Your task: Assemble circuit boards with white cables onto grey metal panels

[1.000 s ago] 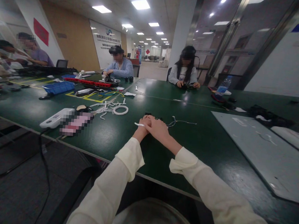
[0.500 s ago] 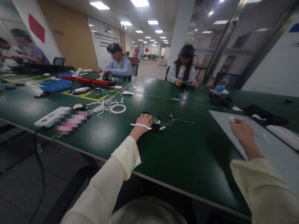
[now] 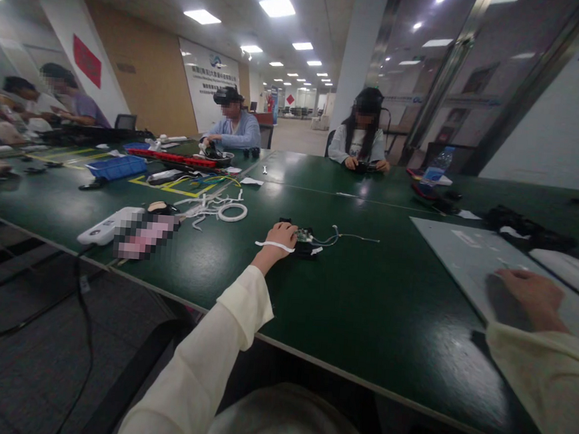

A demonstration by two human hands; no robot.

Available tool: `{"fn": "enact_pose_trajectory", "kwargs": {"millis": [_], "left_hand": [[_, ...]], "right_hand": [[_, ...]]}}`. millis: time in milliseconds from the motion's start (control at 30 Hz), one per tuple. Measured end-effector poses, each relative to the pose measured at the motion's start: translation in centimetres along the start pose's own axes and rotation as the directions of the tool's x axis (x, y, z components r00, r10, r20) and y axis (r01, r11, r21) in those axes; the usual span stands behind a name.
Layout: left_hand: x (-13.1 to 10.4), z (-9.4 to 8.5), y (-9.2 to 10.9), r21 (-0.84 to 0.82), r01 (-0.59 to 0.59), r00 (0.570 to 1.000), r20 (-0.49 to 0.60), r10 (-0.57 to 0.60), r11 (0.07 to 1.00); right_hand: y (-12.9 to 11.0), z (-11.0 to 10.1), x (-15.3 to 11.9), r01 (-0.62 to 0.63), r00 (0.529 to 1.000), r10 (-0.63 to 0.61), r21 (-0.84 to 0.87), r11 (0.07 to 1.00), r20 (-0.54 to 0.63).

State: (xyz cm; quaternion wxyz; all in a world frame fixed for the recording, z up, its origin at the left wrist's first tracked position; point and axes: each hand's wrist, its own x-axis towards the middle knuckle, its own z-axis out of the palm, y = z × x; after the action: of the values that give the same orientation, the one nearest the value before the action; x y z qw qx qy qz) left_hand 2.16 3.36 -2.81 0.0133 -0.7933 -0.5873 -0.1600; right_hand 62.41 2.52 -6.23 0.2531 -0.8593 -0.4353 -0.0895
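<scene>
My left hand is closed on the left side of a small black device with an exposed circuit board. Thin wires run from the board to the right across the green table. A white strip lies across my left wrist. Over the grey mat at the right is my right hand, its fingers bent together near small clear pieces. What those fingers pinch, if anything, is too small to make out.
White cable loops, a white power strip and a blue tray are at the left. A water bottle and a long white case are at the right. Two people sit across the green table.
My right hand has moved right and nearer to me over the mat, away from a whitish piece at the mat's far side. My left hand stays on the device. The view has shifted slightly.
</scene>
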Motion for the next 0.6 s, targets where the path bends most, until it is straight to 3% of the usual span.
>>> {"fn": "enact_pose_trajectory", "kwargs": {"millis": [100,200,333,433,533,600], "left_hand": [[-0.1,0.0,0.1,0.003,0.002,1.000,-0.002,-0.002,1.000],[-0.1,0.1,0.1,0.005,-0.002,1.000,-0.015,0.002,1.000],[-0.1,0.3,0.0,-0.002,-0.009,1.000,-0.028,0.009,1.000],[-0.1,0.4,-0.1,-0.007,-0.008,1.000,-0.029,0.008,1.000],[0.0,0.5,-0.2,-0.012,-0.015,1.000,-0.028,0.015,1.000],[0.1,0.5,-0.2,-0.013,-0.022,0.999,-0.024,0.022,1.000]], "right_hand": [[-0.5,-0.3,-0.5,-0.106,0.990,0.109,-0.040,0.994,0.094],[-1.0,-0.5,-0.7,-0.094,0.994,0.096,-0.023,0.995,0.055],[-2.0,-0.4,-0.4,-0.118,0.979,0.131,-0.092,0.989,0.156],[-2.4,-0.1,0.0,-0.055,0.983,0.057,-0.017,0.998,0.176],[-2.0,0.4,0.4,0.004,0.995,-0.005,0.007,1.000,0.096],[-1.5,0.9,0.8,0.044,0.997,-0.047,-0.040,0.998,-0.064]]}}
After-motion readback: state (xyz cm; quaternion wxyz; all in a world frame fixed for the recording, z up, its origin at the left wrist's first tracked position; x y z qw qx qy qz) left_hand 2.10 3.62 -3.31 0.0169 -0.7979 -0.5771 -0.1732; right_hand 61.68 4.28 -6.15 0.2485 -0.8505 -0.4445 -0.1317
